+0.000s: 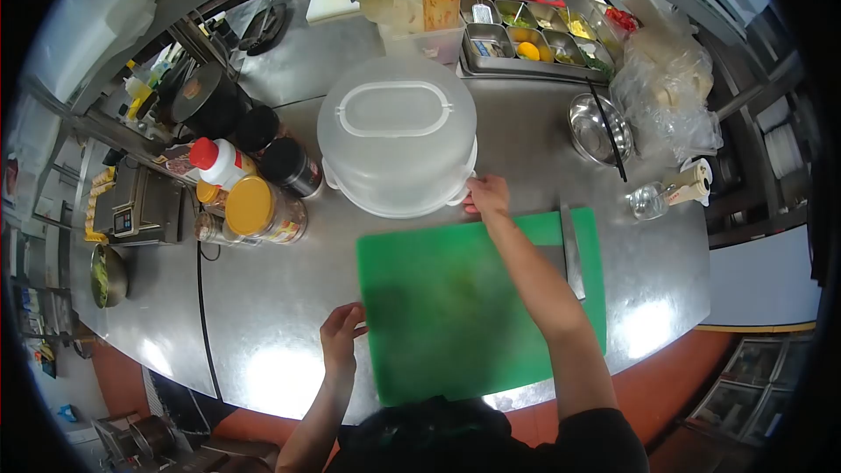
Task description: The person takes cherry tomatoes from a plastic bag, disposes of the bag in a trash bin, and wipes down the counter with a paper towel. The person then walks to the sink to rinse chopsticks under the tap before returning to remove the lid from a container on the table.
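A large white domed plastic container (396, 162), with an oval handle on top, stands at the middle of the steel counter. My right hand (487, 196) has its fingers closed at the tab on the container's lower right side. Below it lies a green cutting board (438, 333), crossed by my right forearm. A cleaver (571, 254) rests on the board's right part, its blade partly hidden by that arm. At the board's left edge is my left hand (342, 333), fingers loosely bent and apart. Whether it touches the edge is hard to tell.
Left of the container stand jars (254, 208) and a red-capped white bottle (224, 162). A metal bowl (599, 130) with black chopsticks sits right, near plastic bags (670, 88). At the back are a sauce bottle (441, 0) and an ingredient tray (534, 70).
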The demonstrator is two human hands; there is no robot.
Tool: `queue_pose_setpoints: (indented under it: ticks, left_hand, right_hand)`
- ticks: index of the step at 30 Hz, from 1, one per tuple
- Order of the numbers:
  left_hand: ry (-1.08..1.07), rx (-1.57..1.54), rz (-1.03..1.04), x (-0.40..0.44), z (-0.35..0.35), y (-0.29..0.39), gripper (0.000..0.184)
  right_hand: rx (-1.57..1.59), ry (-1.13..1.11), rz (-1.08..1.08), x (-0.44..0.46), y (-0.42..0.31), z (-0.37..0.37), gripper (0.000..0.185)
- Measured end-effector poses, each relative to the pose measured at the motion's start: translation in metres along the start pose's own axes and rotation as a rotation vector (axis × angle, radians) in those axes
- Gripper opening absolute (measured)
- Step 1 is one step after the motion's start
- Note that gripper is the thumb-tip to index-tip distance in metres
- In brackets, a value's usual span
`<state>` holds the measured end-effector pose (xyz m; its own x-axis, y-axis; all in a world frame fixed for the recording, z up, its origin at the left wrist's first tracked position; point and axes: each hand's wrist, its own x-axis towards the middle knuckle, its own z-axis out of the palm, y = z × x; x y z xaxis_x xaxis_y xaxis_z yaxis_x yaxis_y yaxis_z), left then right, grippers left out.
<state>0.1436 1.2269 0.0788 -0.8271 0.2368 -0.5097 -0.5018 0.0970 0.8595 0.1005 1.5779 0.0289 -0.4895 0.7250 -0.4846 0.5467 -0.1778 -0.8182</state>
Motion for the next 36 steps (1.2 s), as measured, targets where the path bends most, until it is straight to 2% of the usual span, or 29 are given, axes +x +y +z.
queue_pose_setpoints:
  ticks: [1, 3, 5, 7, 8, 9, 10, 11, 13, 14, 16, 17, 19, 20, 22, 23, 24, 26, 29, 31, 32, 34, 35, 36]
  left_hand:
    - [-0.010, -0.029, 0.011, 0.001, 0.003, 0.003, 0.025]
    - [-0.031, -0.044, -0.004, 0.002, 0.009, 0.007, 0.025]
    - [-0.041, -0.061, -0.024, 0.002, 0.011, 0.007, 0.024]
    - [-0.133, -0.171, -0.113, 0.002, 0.013, 0.004, 0.038]
    - [-0.129, -0.179, -0.111, 0.003, 0.016, 0.004, 0.038]
    - [-0.177, -0.264, -0.165, 0.003, 0.018, 0.004, 0.048]
    - [-0.226, -0.351, -0.220, 0.004, 0.020, 0.004, 0.058]
    - [-0.225, -0.356, -0.221, 0.006, 0.022, 0.004, 0.058]
    - [-0.335, -0.541, -0.297, 0.009, 0.023, 0.001, 0.072]
    - [-0.328, -0.545, -0.302, 0.012, 0.024, 0.000, 0.072]
    - [-0.298, -0.739, -0.425, 0.012, 0.024, -0.005, 0.067]
    - [-0.295, -0.741, -0.425, 0.007, 0.022, -0.004, 0.067]
    - [-0.320, -0.787, -0.272, -0.007, 0.016, -0.005, 0.061]
    - [-0.313, -0.792, -0.276, -0.013, 0.009, -0.014, 0.061]
    - [-0.194, -0.555, -0.263, -0.027, -0.017, -0.047, 0.051]
    - [-0.172, -0.568, -0.257, -0.037, -0.033, -0.066, 0.051]
    - [-0.121, -0.346, -0.125, -0.050, -0.052, -0.087, 0.044]
    - [0.057, -0.585, -0.129, -0.081, -0.073, -0.093, 0.037]
    - [0.173, -0.674, -0.093, -0.104, -0.127, -0.102, 0.037]
    - [0.214, -0.676, -0.051, -0.116, -0.171, -0.101, 0.038]
    - [0.225, -0.670, -0.032, -0.121, -0.195, -0.098, 0.038]
    - [0.236, -0.658, 0.008, -0.127, -0.242, -0.090, 0.039]
    - [0.235, -0.653, 0.023, -0.128, -0.263, -0.085, 0.039]
    - [0.226, -0.649, 0.039, -0.126, -0.284, -0.081, 0.039]
  right_hand:
    - [0.002, 0.002, -0.008, 0.002, 0.002, -0.001, 0.021]
    - [0.276, -0.050, 0.068, -0.002, 0.006, -0.005, 0.024]
    - [0.362, -0.074, 0.082, -0.016, 0.010, -0.011, 0.028]
    - [0.442, -0.102, 0.091, -0.044, 0.006, -0.024, 0.034]
    - [0.491, -0.205, 0.034, -0.062, 0.006, -0.035, 0.037]
    - [0.542, -0.305, -0.021, -0.084, 0.008, -0.046, 0.040]
    - [0.573, -0.322, -0.030, -0.105, 0.010, -0.056, 0.041]
    - [0.603, -0.339, -0.038, -0.128, 0.015, -0.066, 0.042]
    - [0.605, -0.260, 0.023, -0.170, 0.033, -0.085, 0.048]
    - [0.618, -0.244, 0.025, -0.191, 0.041, -0.094, 0.049]
    - [0.629, -0.231, 0.038, -0.226, 0.074, -0.113, 0.050]
    - [0.568, -0.275, 0.068, -0.238, 0.094, -0.123, 0.049]
    - [0.503, -0.315, 0.103, -0.259, 0.114, -0.134, 0.047]
    - [0.477, -0.343, 0.114, -0.269, 0.122, -0.138, 0.046]
    - [0.457, -0.405, 0.129, -0.285, 0.126, -0.139, 0.046]
    - [0.444, -0.428, 0.133, -0.288, 0.131, -0.136, 0.046]
    - [0.391, -0.499, 0.116, -0.290, 0.137, -0.132, 0.046]
    - [0.317, -0.624, 0.098, -0.290, 0.137, -0.113, 0.045]
    - [0.195, -0.804, -0.078, -0.307, 0.133, -0.059, 0.038]
    - [0.012, -0.865, -0.330, -0.314, 0.153, -0.016, 0.037]
    - [0.008, -0.879, -0.331, -0.324, 0.158, -0.001, 0.037]
    - [-0.156, -1.065, 0.052, -0.345, 0.153, 0.028, 0.038]
    - [-0.164, -1.070, 0.038, -0.352, 0.148, 0.036, 0.038]
    - [-0.437, -1.066, -0.262, -0.361, 0.143, 0.043, 0.037]
